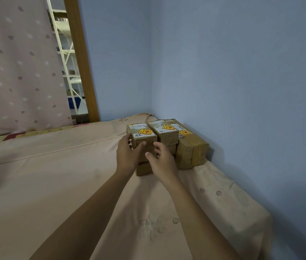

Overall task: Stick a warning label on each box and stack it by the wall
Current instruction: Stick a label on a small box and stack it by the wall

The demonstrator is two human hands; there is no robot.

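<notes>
Several brown cardboard boxes stand stacked in the bed's far corner against the blue wall (242,81). The front-left top box (139,140) carries a yellow and red warning label (145,131) and sits on a lower box (143,169). My left hand (127,154) grips this top box, fingers round its left side and thumb on its front face. My right hand (162,159) is at the box's front right with its fingers loosely spread, touching it. The middle stack's top box (167,136) and the larger taped box (191,149) on the right each show a label on top.
The boxes rest on a bed with a pink embroidered sheet (73,184), which spreads wide to the left and toward me. A dotted pink curtain (17,62), a wooden door frame (81,62) and a white shelf unit (67,53) are at the back left.
</notes>
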